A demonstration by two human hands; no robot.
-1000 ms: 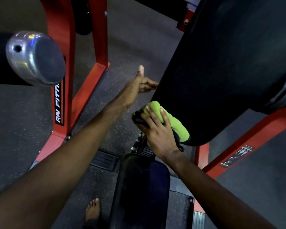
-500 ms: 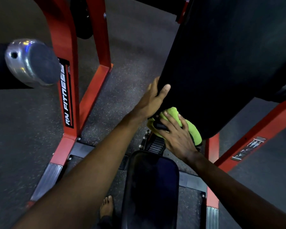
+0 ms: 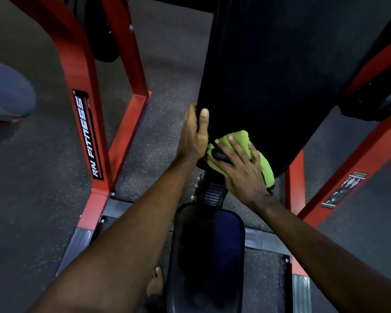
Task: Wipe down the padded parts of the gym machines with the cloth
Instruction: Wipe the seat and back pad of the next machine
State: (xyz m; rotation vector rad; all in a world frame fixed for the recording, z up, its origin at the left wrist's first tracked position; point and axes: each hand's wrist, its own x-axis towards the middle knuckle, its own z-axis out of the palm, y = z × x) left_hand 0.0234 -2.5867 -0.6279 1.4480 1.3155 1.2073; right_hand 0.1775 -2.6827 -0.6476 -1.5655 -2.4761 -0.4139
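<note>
The cloth (image 3: 240,137) is a bright yellow-green, soft and thick-looking, bunched into a folded wad rather than spread flat. It shows above the fingertips and again as a rounded bulge to the right of the knuckles. It lies against the lower end of the big black pad (image 3: 280,75), which slopes down from the top right toward the middle of the view.

The right hand (image 3: 239,172) lies on top of the cloth with its fingers spread and nearly straight, pressing it flat to the pad and not clenched round it. The cloth is sandwiched between palm and pad. A small dark shape sits by the thumb at the cloth's left edge – what it is I cannot tell.

The left hand (image 3: 192,138) is touching the cloth's left side and grasps the pad's left edge just above it. The thumb (image 3: 204,123) lies up the front face, and the fingers curl out of sight behind the edge.

Below the hands, the black seat (image 3: 208,249) runs toward the camera, with a ribbed black part between it and the pad. The red frame (image 3: 84,71) stands at the left, carrying a black label (image 3: 88,134) that reads RN FITNESS. More red bars angle up at the right, one with a small sticker (image 3: 343,188). A blurred silver roller end (image 3: 8,91) juts in at the far left. A bare foot (image 3: 155,282) rests on the dark speckled floor (image 3: 167,64) – just left of the seat.
</note>
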